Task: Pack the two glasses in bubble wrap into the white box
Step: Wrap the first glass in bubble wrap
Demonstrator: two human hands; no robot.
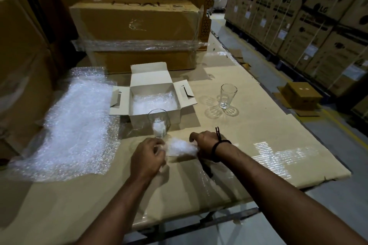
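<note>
Small bubble wrap wad (180,148) held between both hands, low over tabletop (258,125).
Left hand (148,158): fingers (158,151) curled, one end pinched.
Right hand (206,143): fingers (193,137) curled round other end.
Near glass (158,125) stood just before white box (139,119), some wrap stuffed inside.
Far glass (228,95) bare, well apart to right.
Box open, lined with wrap, no glass inside yet.
Step, by guess: padding being made for near glass.
Next: wad to be pushed in softly, glass steadied so it is not tipped.
</note>
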